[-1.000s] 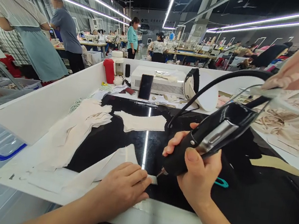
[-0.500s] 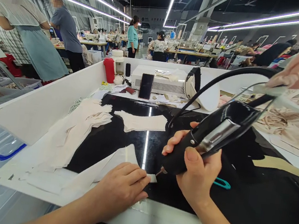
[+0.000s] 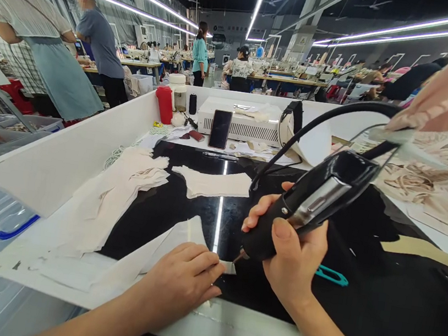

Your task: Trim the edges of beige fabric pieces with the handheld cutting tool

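While the left hand (image 3: 183, 279) pressed flat on the fabric piece (image 3: 174, 239), the right hand (image 3: 293, 255) gripped the cutter (image 3: 306, 202), tip at its corner; stacked pieces (image 3: 121, 187) lay beside.

A garment factory floor. Rows of sewing stations (image 3: 287, 74) under long strip lights (image 3: 259, 3), workers standing (image 3: 200, 56) and seated (image 3: 240, 70) in the aisles. Up close, a black tabletop (image 3: 375, 306) strewn with cut beige fabric pieces (image 3: 121, 187), a heap of fabric (image 3: 443, 176), white partition walls (image 3: 67, 157).
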`<state>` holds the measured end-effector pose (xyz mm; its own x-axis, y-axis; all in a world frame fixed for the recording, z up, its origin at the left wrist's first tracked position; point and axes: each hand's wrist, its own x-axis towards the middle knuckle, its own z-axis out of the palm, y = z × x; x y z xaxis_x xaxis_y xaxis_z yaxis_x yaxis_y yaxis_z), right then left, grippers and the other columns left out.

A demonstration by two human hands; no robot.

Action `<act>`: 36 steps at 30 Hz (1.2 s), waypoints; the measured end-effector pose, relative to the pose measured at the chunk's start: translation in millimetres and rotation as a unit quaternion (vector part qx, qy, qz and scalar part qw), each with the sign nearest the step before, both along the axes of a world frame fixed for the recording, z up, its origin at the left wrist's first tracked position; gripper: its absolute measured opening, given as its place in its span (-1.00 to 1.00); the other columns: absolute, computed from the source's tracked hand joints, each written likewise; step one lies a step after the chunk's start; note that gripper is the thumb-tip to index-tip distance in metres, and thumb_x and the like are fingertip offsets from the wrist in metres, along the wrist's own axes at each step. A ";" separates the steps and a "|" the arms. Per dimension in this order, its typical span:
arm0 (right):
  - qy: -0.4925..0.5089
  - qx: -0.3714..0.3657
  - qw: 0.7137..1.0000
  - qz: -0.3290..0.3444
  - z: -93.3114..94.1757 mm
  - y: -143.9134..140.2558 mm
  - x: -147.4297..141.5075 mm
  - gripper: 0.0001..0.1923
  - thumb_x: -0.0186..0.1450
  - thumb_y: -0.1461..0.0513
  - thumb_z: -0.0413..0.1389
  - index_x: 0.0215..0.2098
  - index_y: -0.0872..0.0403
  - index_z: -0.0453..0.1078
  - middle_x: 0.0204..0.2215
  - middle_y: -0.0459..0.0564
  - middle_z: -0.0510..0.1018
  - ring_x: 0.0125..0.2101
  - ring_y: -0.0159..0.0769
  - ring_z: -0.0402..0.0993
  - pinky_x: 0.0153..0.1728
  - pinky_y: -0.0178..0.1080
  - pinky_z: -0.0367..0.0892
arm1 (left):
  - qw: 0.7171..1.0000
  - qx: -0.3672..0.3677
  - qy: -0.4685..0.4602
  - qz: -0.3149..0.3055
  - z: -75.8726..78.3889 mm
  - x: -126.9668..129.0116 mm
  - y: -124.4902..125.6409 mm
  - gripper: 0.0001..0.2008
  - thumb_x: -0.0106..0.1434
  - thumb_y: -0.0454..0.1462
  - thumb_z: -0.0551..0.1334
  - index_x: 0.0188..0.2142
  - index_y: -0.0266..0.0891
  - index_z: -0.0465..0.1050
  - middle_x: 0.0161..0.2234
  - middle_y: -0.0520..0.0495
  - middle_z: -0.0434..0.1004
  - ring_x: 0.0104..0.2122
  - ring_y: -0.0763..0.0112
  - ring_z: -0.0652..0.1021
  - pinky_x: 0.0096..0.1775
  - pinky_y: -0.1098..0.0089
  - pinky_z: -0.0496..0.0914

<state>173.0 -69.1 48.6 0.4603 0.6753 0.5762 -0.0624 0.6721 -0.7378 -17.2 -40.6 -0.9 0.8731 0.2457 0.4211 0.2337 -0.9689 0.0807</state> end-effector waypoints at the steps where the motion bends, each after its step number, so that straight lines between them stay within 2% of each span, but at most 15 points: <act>1: -0.001 -0.001 1.000 -0.001 0.0 0.0 -0.1 -0.73 0.35 0.17 0.29 -0.07 -0.07 0.33 -0.33 -0.16 0.56 -0.47 -0.38 0.50 -0.48 -0.29 0.52 | 1.000 -0.001 0.002 0.001 0.2 -0.4 0.5 -0.74 0.52 -0.18 0.20 0.07 -0.32 0.43 -0.07 -0.11 0.56 -0.12 0.17 0.55 -0.10 0.19 0.53; 18: 0.002 0.001 1.000 -0.005 -0.8 2.5 -0.7 -0.72 0.34 0.14 0.31 -0.10 -0.04 0.32 -0.34 -0.17 0.57 -0.48 -0.39 0.51 -0.48 -0.29 0.52 | 1.000 -0.004 0.018 -0.001 5.2 -1.0 2.8 -0.73 0.51 -0.18 0.21 0.07 -0.32 0.45 -0.07 -0.12 0.56 -0.12 0.15 0.55 -0.12 0.18 0.54; 27: -0.004 -0.006 1.000 -0.005 -0.2 2.6 -0.3 -0.70 0.36 0.16 0.29 -0.03 -0.05 0.31 -0.34 -0.17 0.56 -0.47 -0.38 0.49 -0.47 -0.29 0.50 | 1.000 -0.019 0.020 0.003 6.8 -1.9 4.5 -0.72 0.48 -0.19 0.25 0.08 -0.31 0.44 -0.08 -0.11 0.56 -0.12 0.16 0.55 -0.10 0.17 0.54; 36: -0.007 -0.010 1.000 -0.010 -0.1 3.2 -1.9 -0.68 0.36 0.14 0.29 -0.01 -0.06 0.30 -0.36 -0.18 0.55 -0.49 -0.39 0.48 -0.48 -0.29 0.49 | 1.000 0.000 0.029 0.007 6.6 -4.7 7.9 -0.73 0.48 -0.20 0.25 0.07 -0.32 0.44 -0.11 -0.13 0.55 -0.14 0.15 0.56 -0.12 0.17 0.54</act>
